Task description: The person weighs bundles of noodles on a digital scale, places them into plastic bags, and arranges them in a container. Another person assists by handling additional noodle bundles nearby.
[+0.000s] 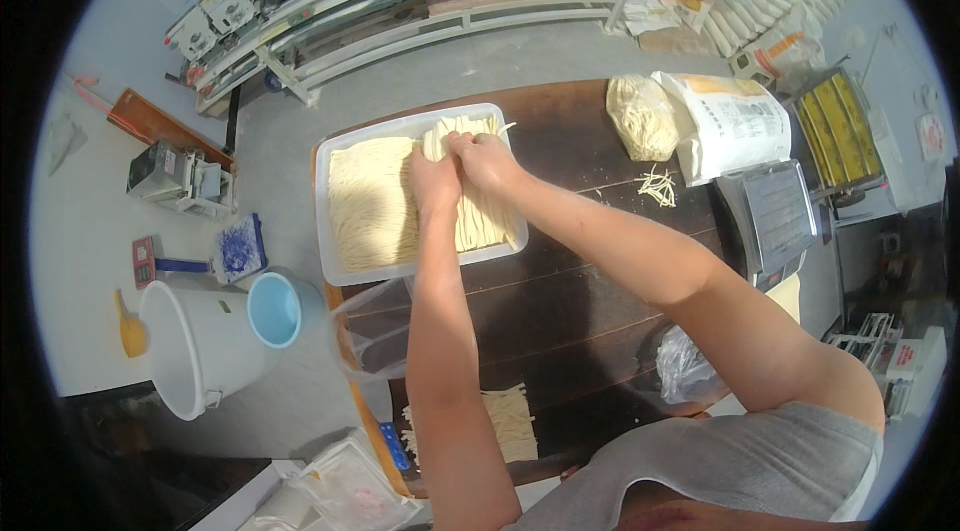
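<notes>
A white plastic tray (420, 273) sits at the far left of a dark wooden table. On its left side lies a wide, flat batch of fresh noodles (373, 201). A second noodle bundle (480, 219) fills the right side, its strands folded up at the far end. My left hand (436, 182) grips this bundle along its left edge, fingertips hidden among the strands. From above, my right hand (486, 158) holds the same bundle, its fingers close against the left hand. Near me, more cut noodles (511, 422) lie partly behind my left forearm.
A bag of noodles (641, 118), a white printed sack (727, 125) and a scale (769, 216) stand on the right, near loose noodle scraps (657, 187). Clear plastic bags (686, 366) lie nearer. A white bucket (195, 351) and blue basin (274, 309) are on the left.
</notes>
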A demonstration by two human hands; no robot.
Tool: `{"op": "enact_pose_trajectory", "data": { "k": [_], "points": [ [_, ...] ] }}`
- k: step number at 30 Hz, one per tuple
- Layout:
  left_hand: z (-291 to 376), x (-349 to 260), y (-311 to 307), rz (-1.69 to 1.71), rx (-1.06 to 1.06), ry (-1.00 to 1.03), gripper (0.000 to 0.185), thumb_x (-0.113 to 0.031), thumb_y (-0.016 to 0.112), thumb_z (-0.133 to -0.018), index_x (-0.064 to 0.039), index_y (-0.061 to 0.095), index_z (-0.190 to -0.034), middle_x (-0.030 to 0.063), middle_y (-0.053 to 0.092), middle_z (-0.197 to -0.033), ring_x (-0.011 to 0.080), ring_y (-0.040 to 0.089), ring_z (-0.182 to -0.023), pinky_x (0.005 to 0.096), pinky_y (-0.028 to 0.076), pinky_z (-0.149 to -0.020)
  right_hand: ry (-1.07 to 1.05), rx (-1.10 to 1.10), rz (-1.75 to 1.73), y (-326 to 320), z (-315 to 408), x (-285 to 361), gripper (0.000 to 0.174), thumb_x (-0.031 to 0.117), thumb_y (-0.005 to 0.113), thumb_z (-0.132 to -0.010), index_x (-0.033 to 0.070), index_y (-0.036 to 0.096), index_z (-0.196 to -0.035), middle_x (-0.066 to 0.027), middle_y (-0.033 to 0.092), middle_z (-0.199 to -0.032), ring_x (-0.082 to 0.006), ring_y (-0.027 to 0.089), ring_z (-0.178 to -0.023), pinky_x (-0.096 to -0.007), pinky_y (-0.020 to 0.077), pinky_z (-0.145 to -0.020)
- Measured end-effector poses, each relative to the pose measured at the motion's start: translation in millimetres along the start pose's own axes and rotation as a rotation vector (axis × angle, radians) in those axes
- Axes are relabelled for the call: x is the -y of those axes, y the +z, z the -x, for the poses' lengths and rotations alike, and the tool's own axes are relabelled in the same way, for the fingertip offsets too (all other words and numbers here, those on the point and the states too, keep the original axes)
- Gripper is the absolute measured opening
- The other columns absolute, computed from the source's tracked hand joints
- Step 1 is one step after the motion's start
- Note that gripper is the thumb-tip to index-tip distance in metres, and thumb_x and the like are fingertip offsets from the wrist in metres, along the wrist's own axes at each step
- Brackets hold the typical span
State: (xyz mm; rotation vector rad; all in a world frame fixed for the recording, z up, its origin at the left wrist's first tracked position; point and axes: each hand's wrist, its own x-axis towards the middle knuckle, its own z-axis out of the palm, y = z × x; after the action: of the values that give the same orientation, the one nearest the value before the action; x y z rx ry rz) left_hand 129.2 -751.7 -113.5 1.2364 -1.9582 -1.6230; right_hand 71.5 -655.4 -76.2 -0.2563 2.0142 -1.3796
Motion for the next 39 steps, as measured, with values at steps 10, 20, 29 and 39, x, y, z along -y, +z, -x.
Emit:
{"op": "enact_pose_trajectory", "data": {
  "k": [10, 20, 29, 39],
  "points": [
    [20, -16, -6, -0.104, -0.018, -0.025, 0.062, -0.049, 0.067, -0.109, 0.006, 0.069, -0.138, 0.0187, 0.076, -0.129, 0.0266, 0.072, -0.113, 0.0409, 0.056, -0.094, -0.138, 0.002, -0.323, 22, 17, -6, 0.098, 0.069, 0.041, -0.111, -0.023, 0.047, -0.146, -0.0437, 0.059, -0.142, -0.0455, 0.062, -0.137, -0.0467, 0.0466, -0.115],
    [95, -118, -17, 0.185, -0.119, 0.425, 0.052, -0.046, 0.067, -0.108, 0.005, 0.076, -0.117, 0.0237, 0.081, -0.112, 0.0365, 0.078, -0.106, 0.0459, 0.057, -0.092, -0.552, -0.004, -0.270, -42, 105, 68, 0.088, 0.061, 0.037, -0.115, -0.022, 0.052, -0.141, -0.0450, 0.058, -0.143, -0.0500, 0.057, -0.141, -0.0482, 0.0445, -0.116],
    [348, -217, 33, 0.580, 0.001, 0.187, 0.056, -0.047, 0.063, -0.112, 0.008, 0.071, -0.119, 0.0149, 0.078, -0.104, 0.0225, 0.074, -0.089, 0.0396, 0.061, -0.078, -0.520, 0.064, -0.101, -187, 301, 89, 0.058, 0.047, 0.040, -0.116, -0.004, 0.069, -0.118, -0.0187, 0.077, -0.103, -0.0291, 0.071, -0.097, -0.0424, 0.0553, -0.093],
    [532, -80, 199, 0.799, -0.074, -0.181, 0.052, -0.042, 0.054, -0.117, 0.004, 0.061, -0.138, 0.0107, 0.070, -0.133, 0.0194, 0.070, -0.115, 0.0360, 0.057, -0.100, -0.202, 0.302, -0.096, -321, 407, -108, 0.062, 0.052, 0.042, -0.117, -0.005, 0.064, -0.129, -0.0217, 0.069, -0.128, -0.0244, 0.064, -0.118, -0.0379, 0.0491, -0.105]
  ]
}}
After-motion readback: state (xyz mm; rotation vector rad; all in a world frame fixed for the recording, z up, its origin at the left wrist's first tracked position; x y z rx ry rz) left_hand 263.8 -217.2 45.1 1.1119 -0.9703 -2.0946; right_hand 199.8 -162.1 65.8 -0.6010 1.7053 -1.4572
